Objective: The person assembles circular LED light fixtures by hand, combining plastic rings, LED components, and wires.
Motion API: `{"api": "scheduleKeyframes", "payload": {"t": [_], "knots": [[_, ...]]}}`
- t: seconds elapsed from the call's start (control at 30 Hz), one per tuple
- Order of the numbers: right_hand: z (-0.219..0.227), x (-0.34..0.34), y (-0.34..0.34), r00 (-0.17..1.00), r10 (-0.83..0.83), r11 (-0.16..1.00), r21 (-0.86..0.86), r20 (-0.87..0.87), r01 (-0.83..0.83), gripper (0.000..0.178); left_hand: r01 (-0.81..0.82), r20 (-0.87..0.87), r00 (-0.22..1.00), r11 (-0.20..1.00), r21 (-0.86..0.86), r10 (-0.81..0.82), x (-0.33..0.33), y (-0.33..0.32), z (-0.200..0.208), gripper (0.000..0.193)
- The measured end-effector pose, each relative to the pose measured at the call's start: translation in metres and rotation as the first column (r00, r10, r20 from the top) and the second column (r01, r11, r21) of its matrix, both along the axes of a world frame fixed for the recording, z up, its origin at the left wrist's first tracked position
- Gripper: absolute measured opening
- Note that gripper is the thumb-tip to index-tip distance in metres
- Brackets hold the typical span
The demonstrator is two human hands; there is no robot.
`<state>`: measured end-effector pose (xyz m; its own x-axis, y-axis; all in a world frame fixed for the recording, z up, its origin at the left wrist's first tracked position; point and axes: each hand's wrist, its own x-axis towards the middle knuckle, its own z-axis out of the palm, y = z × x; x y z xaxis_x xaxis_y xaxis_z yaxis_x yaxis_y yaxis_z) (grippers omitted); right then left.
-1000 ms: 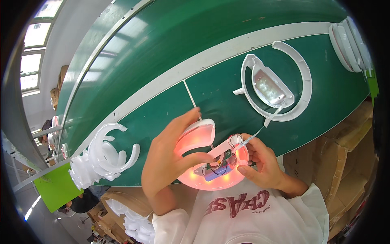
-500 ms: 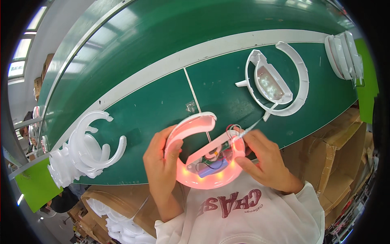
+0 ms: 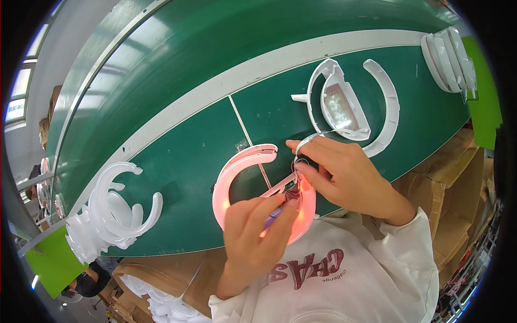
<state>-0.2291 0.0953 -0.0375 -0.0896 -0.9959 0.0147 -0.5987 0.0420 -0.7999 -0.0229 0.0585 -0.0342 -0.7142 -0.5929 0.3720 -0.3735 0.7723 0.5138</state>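
Note:
A C-shaped plastic shell point(image 3: 226, 183), lit pink-red from inside, lies before me with its inner compartment facing up. My left hand point(image 3: 258, 231) reaches over its near side, thumb and fingertips closed at the thin wires and the purple cylindrical battery point(image 3: 273, 217); what exactly they pinch is hidden. At the shell's right end, my right hand point(image 3: 344, 175) has its fingers curled around a white flat cable point(image 3: 308, 141). That cable runs to a white ring-shaped housing point(image 3: 392, 107) with a translucent panel, farther right on the green table point(image 3: 199, 145).
Several white curved shells point(image 3: 116, 207) are stacked at the table's left end. More white pieces point(image 3: 448, 59) stand at the far right. Cardboard boxes point(image 3: 447, 204) adjoin the near right edge; a box of white parts point(image 3: 156, 290) sits below at left. A raised pale strip point(image 3: 258, 67) borders the back.
My left hand has left the shell's outer left side and come over the inner compartment. My right hand has moved up and left onto the cable. The shell now rests on the table.

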Motion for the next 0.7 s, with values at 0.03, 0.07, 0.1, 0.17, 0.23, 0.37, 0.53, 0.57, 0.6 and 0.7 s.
{"api": "scheduleKeyframes", "payload": {"t": [0.03,0.07,0.1,0.17,0.23,0.37,0.53,0.57,0.6,0.7], "knots": [[0.002,-0.001,-0.001,0.999,0.026,0.999,0.034,0.043,-0.027,0.023,0.0,0.006,1.0,1.0,0.002,0.0,-0.002,0.002,-0.001,0.029],[0.001,-0.002,-0.001,0.995,0.051,0.996,0.067,0.086,-0.057,0.024,-0.019,0.04,0.999,1.0,-0.018,0.02,-0.005,0.003,-0.004,0.029],[-0.001,-0.004,0.001,0.994,0.052,0.996,0.069,0.091,-0.059,0.024,-0.038,0.073,0.997,0.999,-0.038,0.041,-0.007,0.003,-0.005,0.029],[-0.007,-0.007,0.01,0.996,0.023,0.999,-0.03,0.083,-0.02,0.021,-0.05,0.096,0.994,0.998,-0.03,0.052,-0.009,0.003,-0.005,0.028],[-0.005,-0.005,0.017,0.996,0.024,0.998,-0.054,0.088,-0.019,0.018,-0.064,0.121,0.99,0.998,-0.025,0.067,-0.011,0.003,0.0,0.028],[-0.01,-0.003,0.024,0.969,0.057,0.988,-0.15,0.239,-0.021,0.016,-0.108,0.147,0.985,0.989,0.102,0.093,-0.02,0.004,0.008,0.027],[-0.027,0.006,0.024,0.959,0.118,0.946,-0.323,0.259,-0.03,0.021,-0.157,0.108,0.985,0.958,0.238,0.135,-0.026,0.0,0.01,0.028],[-0.029,0.008,0.027,0.957,0.099,0.941,-0.338,0.274,-0.001,0.024,-0.123,0.084,0.991,0.958,0.26,0.105,-0.023,-0.002,0.007,0.03],[-0.03,0.012,0.03,0.956,0.102,0.941,-0.34,0.276,-0.002,0.024,-0.088,0.059,0.995,0.955,0.282,0.075,-0.022,-0.002,0.006,0.032],[-0.034,0.018,0.036,0.921,-0.03,0.943,-0.295,0.388,0.155,0.032,-0.17,0.087,0.985,0.94,0.297,0.151,-0.023,0.002,0.014,0.029]]}}
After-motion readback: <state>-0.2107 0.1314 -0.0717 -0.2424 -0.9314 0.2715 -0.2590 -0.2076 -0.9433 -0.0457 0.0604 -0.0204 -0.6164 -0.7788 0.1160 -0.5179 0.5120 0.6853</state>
